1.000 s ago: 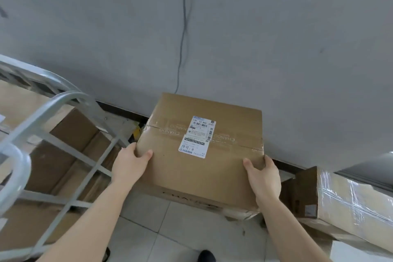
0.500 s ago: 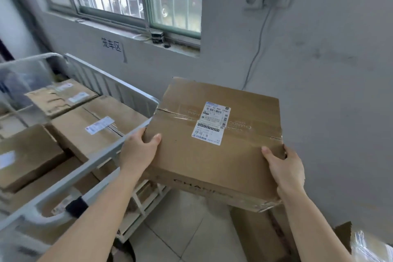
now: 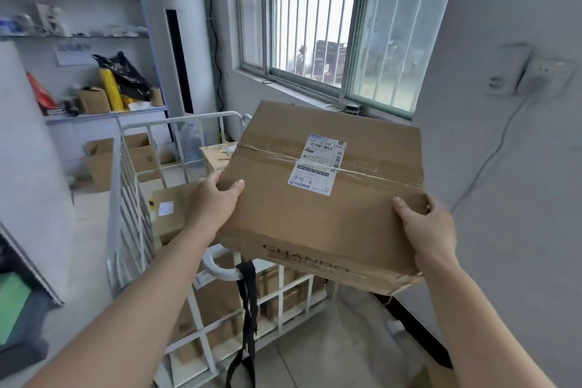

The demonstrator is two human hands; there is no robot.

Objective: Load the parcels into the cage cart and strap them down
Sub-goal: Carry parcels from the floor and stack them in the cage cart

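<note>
I hold a large brown cardboard parcel with a white shipping label on top, raised over the near right corner of the white cage cart. My left hand grips the parcel's left edge and my right hand grips its near right corner. Inside the cart lie other brown parcels, partly hidden behind the held box. A black strap hangs from the cart's near rail.
A window with bars is in the wall behind the cart. A tall white air conditioner stands at the back. Shelves with boxes and bags are at the left. More cartons sit on the floor beyond the cart.
I lifted the parcel from low by the wall and swung it left, up over the cart's corner. The view has risen toward the window and the shelves.
</note>
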